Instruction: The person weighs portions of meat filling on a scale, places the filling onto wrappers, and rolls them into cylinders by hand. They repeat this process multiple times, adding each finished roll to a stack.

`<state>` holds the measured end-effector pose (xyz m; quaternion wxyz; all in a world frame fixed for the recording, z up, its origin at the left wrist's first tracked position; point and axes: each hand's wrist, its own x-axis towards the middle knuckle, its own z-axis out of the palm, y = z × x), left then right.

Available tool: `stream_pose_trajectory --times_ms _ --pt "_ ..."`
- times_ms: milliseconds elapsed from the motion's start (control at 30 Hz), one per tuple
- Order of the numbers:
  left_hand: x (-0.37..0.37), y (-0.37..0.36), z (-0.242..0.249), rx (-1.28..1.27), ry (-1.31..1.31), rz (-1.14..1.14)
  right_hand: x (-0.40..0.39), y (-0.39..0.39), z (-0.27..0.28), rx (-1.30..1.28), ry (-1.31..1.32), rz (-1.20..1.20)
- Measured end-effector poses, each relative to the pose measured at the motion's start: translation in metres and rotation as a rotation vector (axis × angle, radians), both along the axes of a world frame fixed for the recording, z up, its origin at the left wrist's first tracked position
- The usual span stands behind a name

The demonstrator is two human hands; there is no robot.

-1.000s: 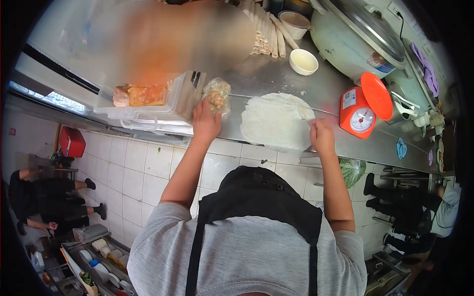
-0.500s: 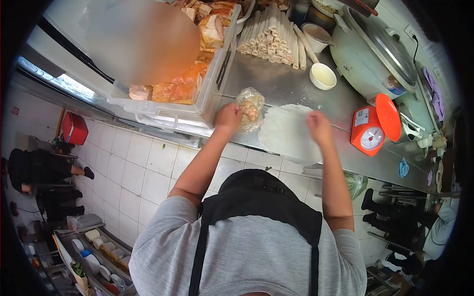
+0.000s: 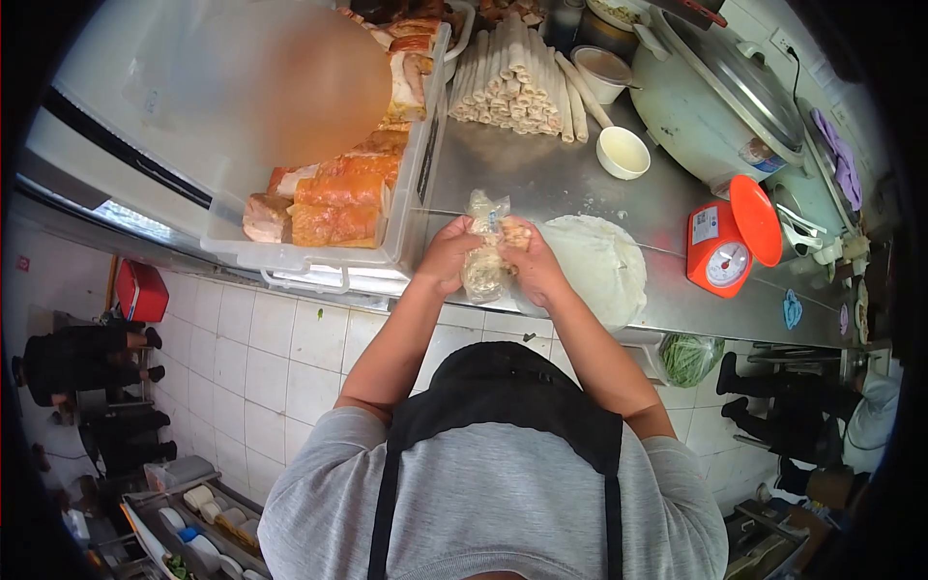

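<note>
A clear plastic bag of pale, lumpy filling (image 3: 486,277) is between my hands at the table's front edge. My left hand (image 3: 449,255) is closed on the bag's left side. On its right side, my right hand (image 3: 535,263) has its fingers curled against the bag; whether they also pinch some filling is hard to make out. Just right of my right hand lie thin, round white wrapper sheets (image 3: 601,269), flat on the steel table.
Stacked pale rolls (image 3: 512,85) lie behind, near a white bowl (image 3: 623,153). An orange scale (image 3: 720,253) stands right, before a large lidded pot (image 3: 710,101). A clear bin (image 3: 411,208) of roasted meat (image 3: 338,208) is left. Bagged greens (image 3: 691,358) sit below the table edge.
My right hand has moved left from the far side of the wrapper sheets to the bag. The bag now stands more upright between both hands.
</note>
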<state>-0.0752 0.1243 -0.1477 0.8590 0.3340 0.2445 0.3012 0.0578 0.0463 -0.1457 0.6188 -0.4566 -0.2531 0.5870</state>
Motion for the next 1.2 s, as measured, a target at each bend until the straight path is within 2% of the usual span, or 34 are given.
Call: stream_pose_trajectory --times_ms 67,167,267,400,500,600,700,800,867,933,1000,1100,1200 --pt "0.004 0.000 0.010 -0.021 -0.098 0.024 0.006 -0.003 0.005 -0.002 0.347 -0.093" --pt "0.010 0.005 0.018 -0.072 -0.142 0.114 0.032 -0.017 0.009 -0.031 0.459 -0.108" --pt "0.014 0.009 0.017 -0.098 -0.054 0.181 0.068 -0.036 0.006 -0.160 0.143 -0.167" --pt "0.021 0.018 0.004 -0.081 -0.076 0.165 0.095 -0.058 -0.007 -0.076 -0.737 -0.160" --pt "0.030 0.020 0.008 -0.131 -0.108 0.163 0.091 -0.072 0.001 -0.020 -1.220 -0.160" --pt "0.038 0.032 -0.001 -0.228 -0.181 0.086 0.086 -0.079 0.002 -0.106 -1.365 -0.111" --pt "0.042 0.039 -0.010 -0.235 -0.217 0.058 0.092 -0.083 0.007 -0.066 -1.092 -0.070" --pt "0.043 0.042 -0.018 -0.180 -0.198 0.065 0.131 -0.091 0.049 -0.152 -0.821 -0.196" --pt "0.038 0.041 -0.016 -0.190 -0.173 0.062 0.173 -0.098 0.085 -0.029 -0.794 -0.447" --pt "0.031 0.041 -0.019 -0.167 -0.162 0.049 0.241 -0.104 0.102 0.019 -1.041 -0.564" --pt "0.024 0.038 -0.020 -0.145 -0.151 0.042 0.312 -0.112 0.105 -0.335 -1.303 -0.616" --pt "0.017 0.027 -0.009 -0.096 -0.100 0.098 0.318 -0.123 0.136 -0.554 -1.280 -0.575" --pt "0.005 0.028 -0.015 -0.090 -0.034 0.122 0.342 -0.125 0.128 -0.670 -1.237 -0.466"
